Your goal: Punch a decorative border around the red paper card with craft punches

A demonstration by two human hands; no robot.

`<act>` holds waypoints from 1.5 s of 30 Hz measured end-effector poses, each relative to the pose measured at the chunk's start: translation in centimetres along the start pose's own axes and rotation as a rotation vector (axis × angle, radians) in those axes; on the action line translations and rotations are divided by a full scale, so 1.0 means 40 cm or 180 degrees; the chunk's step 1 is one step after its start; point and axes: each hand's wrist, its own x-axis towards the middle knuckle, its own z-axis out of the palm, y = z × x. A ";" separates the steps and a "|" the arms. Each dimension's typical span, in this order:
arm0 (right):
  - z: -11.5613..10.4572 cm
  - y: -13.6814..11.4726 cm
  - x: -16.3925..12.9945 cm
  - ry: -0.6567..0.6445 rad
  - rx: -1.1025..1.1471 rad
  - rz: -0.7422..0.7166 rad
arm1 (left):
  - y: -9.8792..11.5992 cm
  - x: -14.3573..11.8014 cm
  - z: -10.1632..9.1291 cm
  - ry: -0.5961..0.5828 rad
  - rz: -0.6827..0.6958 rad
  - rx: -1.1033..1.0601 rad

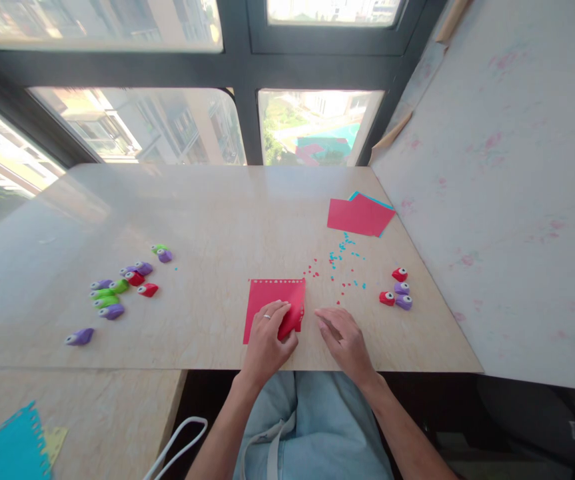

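A sheet of red paper (263,297) lies near the table's front edge, with a row of small punched holes along its far edge. My left hand (267,337) is closed on its right part, fingers on top and thumb at the near side. Under those fingers the paper's right side lifts and curls, and more holes show along that edge. My right hand (346,337) rests just right of the paper, apart from it, fingers loosely bent, with nothing visible in them. Tiny red and blue paper punchings (340,257) are scattered beyond my right hand.
Small purple, green and red craft punches (111,311) cluster at left; several more punches (403,302) sit at right. Red paper sheets (360,215) overlap blue ones at the back right. Blue paper with notched edges (10,447) lies lower left near a white cable (180,433). A wall borders the right.
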 end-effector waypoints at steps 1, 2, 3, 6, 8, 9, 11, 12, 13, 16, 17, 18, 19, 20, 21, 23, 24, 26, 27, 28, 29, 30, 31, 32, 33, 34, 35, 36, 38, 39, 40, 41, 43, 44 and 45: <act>0.000 0.000 0.000 0.0009 0.0013 0.0013 | -0.003 0.000 0.000 0.0040 -0.0033 -0.0049; 0.000 0.000 -0.001 0.0009 0.0021 0.0024 | -0.006 -0.001 0.000 0.0077 -0.0080 -0.0101; 0.000 0.000 -0.002 -0.0002 0.0023 0.0030 | -0.008 -0.002 0.000 0.0114 -0.0124 -0.0155; 0.000 0.000 -0.003 -0.0055 0.0032 0.0033 | -0.015 -0.004 -0.001 0.0196 -0.0193 -0.0314; 0.001 -0.002 -0.002 -0.0047 0.0053 0.0040 | -0.017 -0.005 -0.001 0.0229 -0.0185 -0.0377; 0.000 -0.003 -0.001 -0.0022 0.0071 0.0042 | -0.018 -0.005 0.000 0.0236 -0.0175 -0.0388; -0.001 -0.006 0.001 0.0060 0.0114 0.0040 | -0.019 -0.005 0.000 0.0228 -0.0155 -0.0372; -0.003 -0.008 0.001 0.0126 0.0129 0.0032 | -0.020 -0.006 0.000 0.0212 -0.0141 -0.0353; -0.006 -0.008 0.002 0.0214 0.0128 0.0020 | -0.020 -0.006 0.000 0.0194 -0.0126 -0.0332; -0.024 0.003 0.000 0.0614 -0.0046 0.0038 | -0.024 -0.006 0.000 0.0137 -0.0079 -0.0279; -0.035 0.011 -0.002 0.0782 -0.0175 0.0078 | -0.025 -0.006 0.000 0.0121 -0.0059 -0.0266; -0.049 0.021 -0.004 0.0954 -0.0336 0.0138 | -0.025 -0.006 0.000 0.0110 -0.0040 -0.0253; -0.066 0.032 -0.006 0.1127 -0.0517 0.0202 | -0.025 -0.005 -0.001 0.0099 -0.0021 -0.0239; -0.086 0.045 -0.007 0.1286 -0.0701 0.0278 | -0.024 -0.004 -0.002 0.0084 -0.0004 -0.0224; -0.108 0.058 -0.007 0.1427 -0.0872 0.0350 | -0.023 -0.004 -0.003 0.0064 0.0012 -0.0205; -0.153 0.085 -0.005 0.1549 -0.1079 0.0560 | -0.018 -0.002 -0.005 0.0009 0.0038 -0.0155; -0.174 0.098 -0.002 0.1507 -0.1129 0.0718 | -0.015 -0.001 -0.007 -0.0028 0.0053 -0.0127; -0.207 0.125 0.004 0.1192 -0.1166 0.1059 | -0.010 0.001 -0.010 -0.0104 0.0090 -0.0082; -0.218 0.138 0.008 0.0976 -0.1157 0.1185 | -0.008 0.001 -0.011 -0.0135 0.0106 -0.0066; -0.226 0.150 0.011 0.0779 -0.1134 0.1264 | -0.007 0.001 -0.011 -0.0161 0.0119 -0.0057; -0.229 0.161 0.013 0.0626 -0.1098 0.1297 | -0.006 0.001 -0.012 -0.0179 0.0130 -0.0053; -0.230 0.170 0.015 0.0531 -0.1047 0.1301 | -0.006 0.001 -0.012 -0.0191 0.0138 -0.0052; -0.230 0.177 0.016 0.0498 -0.0973 0.1311 | -0.006 0.001 -0.012 -0.0197 0.0144 -0.0052; -0.228 0.180 0.017 0.0519 -0.0852 0.1372 | -0.005 0.001 -0.013 -0.0200 0.0148 -0.0052; -0.227 0.179 0.017 0.0594 -0.0646 0.1501 | -0.005 0.000 -0.013 -0.0198 0.0151 -0.0050; -0.227 0.175 0.017 0.0697 -0.0326 0.1691 | -0.005 0.000 -0.012 -0.0192 0.0153 -0.0047; -0.228 0.168 0.018 0.0807 0.0108 0.1903 | -0.005 0.000 -0.012 -0.0184 0.0152 -0.0042; -0.230 0.159 0.018 0.0910 0.0623 0.2090 | -0.005 0.000 -0.012 -0.0177 0.0151 -0.0038; -0.238 0.138 0.019 0.1014 0.1656 0.2257 | -0.005 0.001 -0.013 -0.0175 0.0150 -0.0034; -0.243 0.127 0.020 0.1002 0.2062 0.2247 | -0.005 0.001 -0.013 -0.0182 0.0149 -0.0032; -0.246 0.118 0.021 0.0958 0.2362 0.2224 | -0.006 0.000 -0.012 -0.0189 0.0149 -0.0030; -0.249 0.111 0.022 0.0906 0.2571 0.2214 | -0.007 0.000 -0.012 -0.0193 0.0152 -0.0028; -0.251 0.103 0.025 0.0811 0.2830 0.2255 | -0.009 0.000 -0.011 -0.0197 0.0160 -0.0024; -0.250 0.102 0.025 0.0781 0.2920 0.2290 | -0.010 0.000 -0.011 -0.0199 0.0167 -0.0025; -0.248 0.101 0.026 0.0762 0.2991 0.2318 | -0.011 0.000 -0.010 -0.0200 0.0176 -0.0026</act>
